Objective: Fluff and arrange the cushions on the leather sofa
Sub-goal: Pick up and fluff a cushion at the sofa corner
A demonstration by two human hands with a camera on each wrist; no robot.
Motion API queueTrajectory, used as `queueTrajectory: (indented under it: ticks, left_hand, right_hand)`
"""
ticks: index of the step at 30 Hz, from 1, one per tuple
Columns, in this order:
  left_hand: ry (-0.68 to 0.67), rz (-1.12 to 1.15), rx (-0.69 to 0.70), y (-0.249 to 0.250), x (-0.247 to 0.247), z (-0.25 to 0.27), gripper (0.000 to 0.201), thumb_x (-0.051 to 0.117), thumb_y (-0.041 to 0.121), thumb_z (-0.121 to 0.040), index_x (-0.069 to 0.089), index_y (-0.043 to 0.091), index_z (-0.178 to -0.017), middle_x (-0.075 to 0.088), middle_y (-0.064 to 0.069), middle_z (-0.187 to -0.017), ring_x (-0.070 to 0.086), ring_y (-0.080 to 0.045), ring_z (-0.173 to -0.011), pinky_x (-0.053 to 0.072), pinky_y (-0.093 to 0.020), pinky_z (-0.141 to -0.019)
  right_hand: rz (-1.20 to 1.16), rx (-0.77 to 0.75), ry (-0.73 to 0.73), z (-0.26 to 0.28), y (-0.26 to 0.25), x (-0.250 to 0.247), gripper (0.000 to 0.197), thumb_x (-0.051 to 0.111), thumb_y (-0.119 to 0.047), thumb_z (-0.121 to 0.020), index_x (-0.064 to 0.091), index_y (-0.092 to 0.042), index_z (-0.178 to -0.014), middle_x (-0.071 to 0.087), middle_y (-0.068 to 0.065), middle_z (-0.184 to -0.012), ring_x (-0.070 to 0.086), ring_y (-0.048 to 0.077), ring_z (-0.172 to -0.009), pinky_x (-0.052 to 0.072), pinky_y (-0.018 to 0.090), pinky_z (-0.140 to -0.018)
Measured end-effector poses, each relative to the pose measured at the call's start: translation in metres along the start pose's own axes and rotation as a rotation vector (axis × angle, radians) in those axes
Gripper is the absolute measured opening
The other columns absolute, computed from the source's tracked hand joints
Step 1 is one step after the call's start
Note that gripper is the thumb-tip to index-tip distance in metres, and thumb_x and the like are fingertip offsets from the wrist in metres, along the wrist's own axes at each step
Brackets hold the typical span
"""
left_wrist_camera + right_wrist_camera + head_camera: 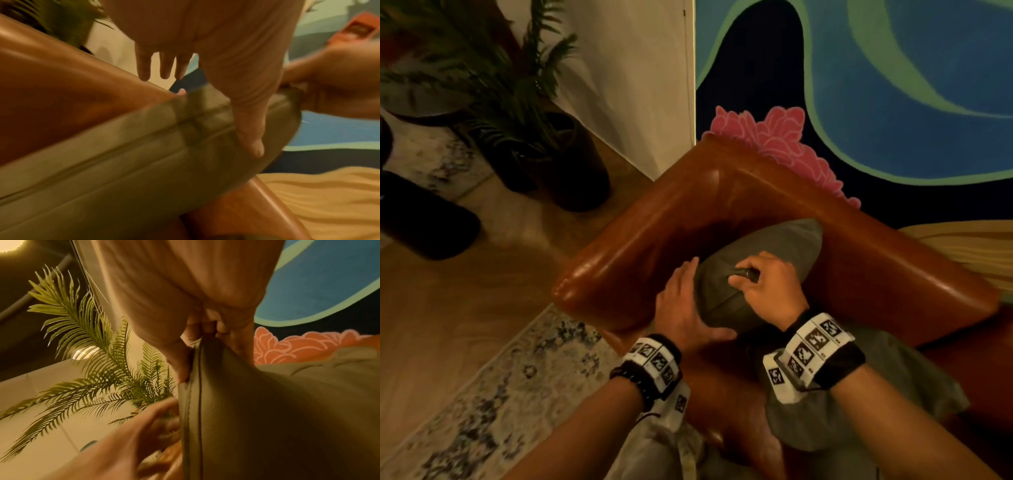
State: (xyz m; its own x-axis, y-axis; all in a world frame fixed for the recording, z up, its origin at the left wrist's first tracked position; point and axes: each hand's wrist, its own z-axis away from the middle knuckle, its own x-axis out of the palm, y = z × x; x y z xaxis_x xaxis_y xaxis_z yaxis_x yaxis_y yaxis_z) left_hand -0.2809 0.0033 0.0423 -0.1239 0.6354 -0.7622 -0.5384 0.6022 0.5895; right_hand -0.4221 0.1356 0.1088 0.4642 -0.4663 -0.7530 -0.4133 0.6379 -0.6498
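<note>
The olive-green cushion (767,270) sits in the corner of the brown leather sofa (654,219), where the armrest meets the backrest, standing on edge with its seamed side turned up toward the camera. From the centre of the head view it lies at about five o'clock, close in.

Right hand (770,284) on top of it: fingers curled down, thumb on one side of the seam and fingers on the other, pinching a ridge of fabric along the upper edge; the right wrist view shows that pinch clearly, fabric drawn up into a peak between thumb and fingers. Left hand (685,308) at the cushion's nine o'clock side, fingers straight and together, palm flat against the cushion between it and the armrest, thumb laid across the near edge; it curls round nothing. The left wrist view is smeared with motion blur, yet shows the straight fingers and the thumb on the seam.

A second cushion (859,394) of the same olive cloth lies on the seat at five o'clock, under the right forearm. Beyond the armrest, at ten o'clock, stands a potted palm (517,102) on the wooden floor; a patterned rug (500,394) lies at seven o'clock. Behind the backrest, from twelve to three o'clock, a mural (893,85) in blue and green with a pink flower.
</note>
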Motion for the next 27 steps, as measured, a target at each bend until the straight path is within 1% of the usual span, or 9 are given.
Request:
queueTrajectory:
  ticks: [3,7,9,14,19,21,24,26,27]
  left_hand:
    - [0.004,0.122,0.065,0.016,0.007,-0.015,0.152,0.084,0.079,-0.045,0.006,0.032,-0.167,0.02,0.002,-0.174,0.019,-0.019,-0.159,0.024,-0.048,-0.126]
    - [-0.02,0.15,-0.007,0.0,0.013,-0.023,0.096,0.074,0.073,-0.065,0.046,0.034,-0.148,0.06,0.006,-0.145,0.059,-0.021,-0.132,0.051,-0.039,-0.106]
    - [-0.047,0.078,-0.049,-0.016,0.012,-0.022,0.084,0.078,0.063,-0.077,0.047,0.034,-0.149,0.059,0.006,-0.148,0.06,-0.022,-0.133,0.048,-0.034,-0.107]
    - [-0.022,0.086,-0.004,-0.066,-0.003,-0.017,0.083,0.087,0.053,-0.076,0.05,0.041,-0.15,0.056,0.01,-0.153,0.057,-0.016,-0.139,0.045,-0.029,-0.115]
    - [-0.029,0.129,-0.023,-0.122,-0.015,-0.001,0.088,0.092,0.05,-0.066,0.049,0.054,-0.142,0.065,0.011,-0.138,0.068,-0.013,-0.12,0.058,-0.033,-0.1]
    - [-0.04,0.141,-0.034,-0.138,-0.021,0.007,0.09,0.093,0.05,-0.064,0.042,0.062,-0.137,0.066,0.014,-0.131,0.07,-0.01,-0.112,0.059,-0.03,-0.092]
    - [-0.056,0.17,-0.031,-0.155,-0.032,0.019,0.095,0.094,0.053,-0.059,0.042,0.055,-0.138,0.066,0.019,-0.125,0.071,-0.008,-0.105,0.055,-0.02,-0.085]
    - [-0.114,0.182,-0.023,-0.159,-0.045,0.025,0.108,0.095,0.058,-0.056,0.037,0.05,-0.147,0.064,0.023,-0.131,0.07,-0.003,-0.11,0.056,-0.022,-0.088]
    - [-0.163,0.205,-0.007,-0.158,-0.054,0.027,0.119,0.096,0.06,-0.056,0.029,0.049,-0.153,0.06,0.025,-0.138,0.066,0.002,-0.116,0.056,-0.023,-0.093]
  right_hand:
    - [0.003,0.001,-0.053,0.002,-0.014,0.018,0.027,0.084,-0.031,-0.088,0.08,-0.015,-0.11,0.068,0.0,-0.1,0.067,0.02,-0.094,0.049,0.029,-0.088]
    - [-0.137,0.066,-0.133,-0.003,-0.021,0.027,0.022,0.086,-0.038,-0.086,0.081,-0.025,-0.103,0.074,-0.012,-0.092,0.068,0.006,-0.081,0.053,0.021,-0.08]
    - [-0.21,0.139,-0.124,-0.014,-0.011,0.023,0.021,0.083,-0.046,-0.086,0.081,-0.029,-0.098,0.077,-0.013,-0.087,0.07,0.003,-0.08,0.056,0.025,-0.079]
    - [0.137,0.358,0.197,-0.065,0.05,0.012,0.057,0.074,-0.052,-0.092,0.065,-0.02,-0.138,0.067,0.016,-0.134,0.06,0.037,-0.125,0.045,0.045,-0.109]
    - [-0.051,0.697,0.065,-0.111,0.109,0.018,0.098,0.077,-0.057,-0.089,0.029,-0.019,-0.166,0.039,0.015,-0.165,0.04,0.039,-0.15,0.034,0.049,-0.123]
    - [-0.261,0.72,-0.036,-0.124,0.111,0.027,0.088,0.081,-0.051,-0.088,0.043,-0.016,-0.16,0.051,0.012,-0.159,0.053,0.031,-0.142,0.042,0.044,-0.119]
    - [-0.316,0.598,-0.067,-0.136,0.107,0.045,0.042,0.08,-0.033,-0.093,0.074,-0.009,-0.127,0.072,0.003,-0.127,0.066,0.023,-0.117,0.05,0.037,-0.106]
    - [-0.292,0.547,-0.031,-0.14,0.101,0.054,0.011,0.082,-0.03,-0.091,0.079,-0.02,-0.092,0.078,0.006,-0.107,0.073,0.03,-0.107,0.057,0.049,-0.102]
    - [-0.288,0.53,-0.029,-0.141,0.096,0.055,0.014,0.083,-0.031,-0.089,0.076,-0.022,-0.08,0.079,0.006,-0.095,0.075,0.032,-0.1,0.059,0.054,-0.096]
